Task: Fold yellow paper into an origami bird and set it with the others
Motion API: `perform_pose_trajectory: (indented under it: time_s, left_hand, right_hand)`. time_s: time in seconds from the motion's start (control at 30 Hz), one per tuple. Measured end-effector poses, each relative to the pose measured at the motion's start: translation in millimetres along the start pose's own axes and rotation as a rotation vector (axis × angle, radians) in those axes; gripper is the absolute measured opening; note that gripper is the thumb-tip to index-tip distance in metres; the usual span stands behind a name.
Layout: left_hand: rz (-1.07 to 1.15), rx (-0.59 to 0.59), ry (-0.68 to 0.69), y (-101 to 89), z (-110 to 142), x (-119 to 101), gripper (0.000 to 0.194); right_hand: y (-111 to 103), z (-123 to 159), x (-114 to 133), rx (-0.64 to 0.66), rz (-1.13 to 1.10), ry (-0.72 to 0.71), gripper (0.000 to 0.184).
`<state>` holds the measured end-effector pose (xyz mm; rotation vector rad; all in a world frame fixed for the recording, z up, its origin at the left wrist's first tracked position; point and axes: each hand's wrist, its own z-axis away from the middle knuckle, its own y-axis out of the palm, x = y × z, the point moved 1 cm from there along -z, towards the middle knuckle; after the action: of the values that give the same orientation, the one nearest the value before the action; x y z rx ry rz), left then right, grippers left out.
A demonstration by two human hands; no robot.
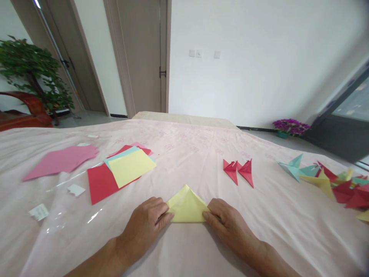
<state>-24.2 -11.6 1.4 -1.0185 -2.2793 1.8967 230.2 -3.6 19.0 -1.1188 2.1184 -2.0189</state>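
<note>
A yellow sheet of origami paper [187, 206], folded into a triangle, lies between my hands with its tip pointing away from me and its long edge nearest me. My left hand [150, 219] pinches the left corner between thumb and curled fingers. At the right corner, my right hand [226, 219] grips the paper the same way. Beyond my right hand sit two red folded paper pieces [238, 172], side by side and pointed. To the left is a loose stack of square sheets, with a yellow sheet [132, 167] on top of blue and red ones [99, 184].
Pink sheets [59, 161] lie farther left, near clear plastic wrapping [66, 215] and white paper scraps [76, 189]. Several folded paper cranes [343, 184] in red, yellow and blue crowd the right edge. A pale pink cloth [184, 142] covers the table.
</note>
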Motion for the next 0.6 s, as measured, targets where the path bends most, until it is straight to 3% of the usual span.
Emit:
perform_pose_trajectory:
  time_s: [0.17,0.33,0.47,0.6]
  left_hand:
    - [-0.025,0.061,-0.128,1.9,-5.6,-0.8,0.029]
    - [0.024,0.072,-0.181,1.3,-9.9,-0.3,0.013]
    - [0.079,0.036,-0.185,1.5,-10.1,2.4,0.032]
    - [0.130,0.035,-0.178,1.3,-6.9,6.4,0.037]
  right_hand:
    - [7.2,-4.1,-1.9,-0.042,0.050,0.098,0.035]
    - [6.5,-7.8,-4.5,-0.053,-0.034,0.213,0.014]
    - [9.8,-7.2,-9.1,-0.073,-0.047,0.088,0.031]
    - [10.7,-7.8,-10.3,-0.034,-0.021,0.043,0.030]
